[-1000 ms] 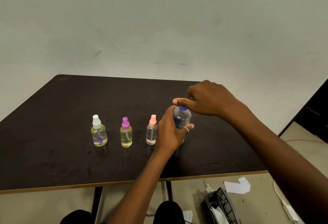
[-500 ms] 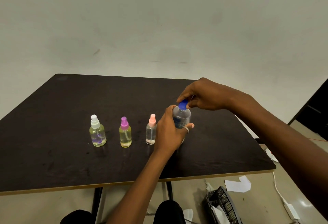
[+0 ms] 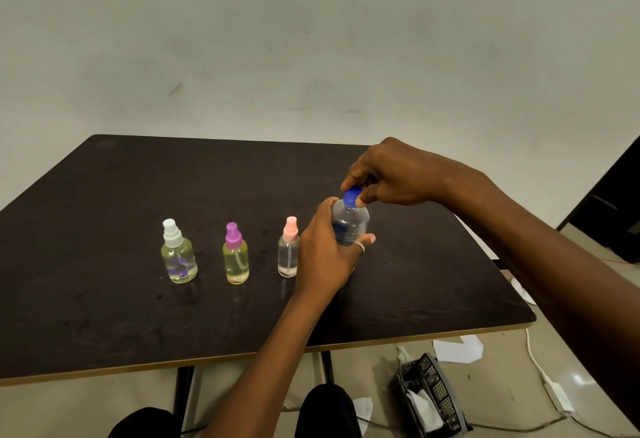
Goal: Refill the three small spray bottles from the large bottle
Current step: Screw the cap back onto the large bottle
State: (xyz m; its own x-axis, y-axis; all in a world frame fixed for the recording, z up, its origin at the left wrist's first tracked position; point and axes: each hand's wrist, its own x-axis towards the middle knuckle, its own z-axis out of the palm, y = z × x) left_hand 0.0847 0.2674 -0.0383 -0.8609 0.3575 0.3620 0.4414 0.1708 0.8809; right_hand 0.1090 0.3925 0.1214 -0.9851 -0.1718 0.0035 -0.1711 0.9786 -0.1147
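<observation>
Three small spray bottles stand in a row on the dark table point(image 3: 104, 299): one with a white cap point(image 3: 178, 252), one with a purple cap point(image 3: 236, 254) and one with a pink cap point(image 3: 289, 247). Just right of them stands the large clear bottle point(image 3: 350, 222) with a blue label. My left hand point(image 3: 325, 254) grips its body from the near side and hides its lower part. My right hand point(image 3: 391, 174) pinches the blue cap point(image 3: 352, 196) on top between thumb and fingers.
The table's front edge runs across the lower frame, with my knees below it. On the floor to the right lie a black mesh basket point(image 3: 433, 399) with paper in it, paper scraps point(image 3: 457, 349) and a white cable point(image 3: 540, 368).
My right hand has shifted from lying over the cap to pinching it with the fingertips, so the blue cap now shows. My left hand keeps its grip on the bottle.
</observation>
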